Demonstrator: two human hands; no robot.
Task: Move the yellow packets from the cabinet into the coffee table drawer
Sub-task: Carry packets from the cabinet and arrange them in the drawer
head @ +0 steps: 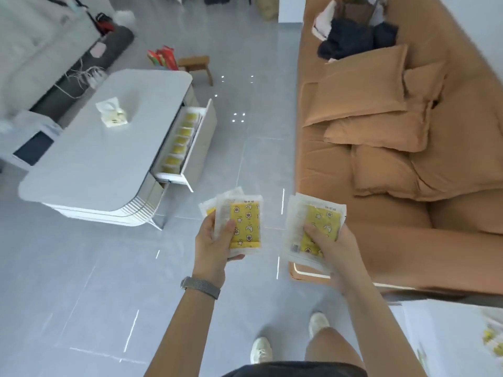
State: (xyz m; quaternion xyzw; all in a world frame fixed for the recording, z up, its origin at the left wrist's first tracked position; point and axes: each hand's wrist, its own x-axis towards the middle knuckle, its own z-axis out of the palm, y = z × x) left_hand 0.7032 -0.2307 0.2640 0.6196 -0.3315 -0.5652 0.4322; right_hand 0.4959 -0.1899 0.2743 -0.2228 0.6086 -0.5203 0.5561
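My left hand (215,243) grips a small stack of yellow packets (246,224), thumb across the top one. My right hand (329,246) holds a second stack of yellow packets (315,224), thumb pressed on its face. Both stacks are held in front of me above the grey floor. The coffee table (89,148) stands ahead to the left with its side drawer (200,148) pulled open. Inside the drawer lies a row of several yellow packets (181,140). More yellow packets (492,341) show blurred on a white surface at the lower right edge.
An orange sofa (381,164) with cushions runs along the right. A tissue pack (113,112) sits on the coffee table. A small wooden stool (196,65) and red bags (163,58) stand beyond the table. Grey tiled floor lies between table and sofa.
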